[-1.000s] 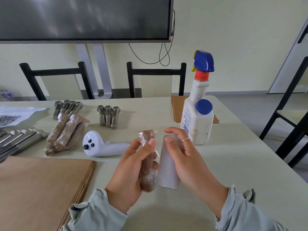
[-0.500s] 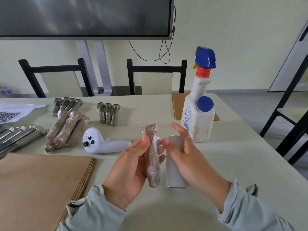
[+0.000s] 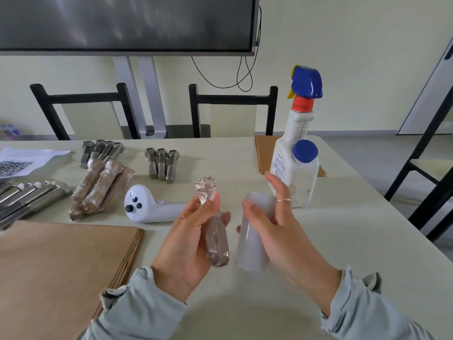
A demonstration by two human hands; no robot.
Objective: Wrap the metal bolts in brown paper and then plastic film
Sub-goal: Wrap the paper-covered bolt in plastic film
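Moved: since a second ago the left hand (image 3: 188,239) and right hand (image 3: 269,227) have drawn apart; a gap now separates bundle and roll.
Left grip: fingers and thumb curled round the wrapped bolt (image 3: 215,229), held above the bench (image 3: 331,229).
Right grip: curled round the plastic film roll (image 3: 252,241).
Key relation: roll lies just right of the bolt, long axes near parallel.
Pointing: bolt's twisted head end points up and away, butt end toward the person.
Next, likely: lay it with the wrapped bundles (image 3: 100,190), far left; left hand nearer.

Soft, even daylight fills the room around me; no harsh glare except pale streaks on the dark screen (image 3: 122,20). A faint shadow pools on the counter (image 3: 343,236) below my wrists. Wide-angle bending curves the edges, and everything looks slightly soft.
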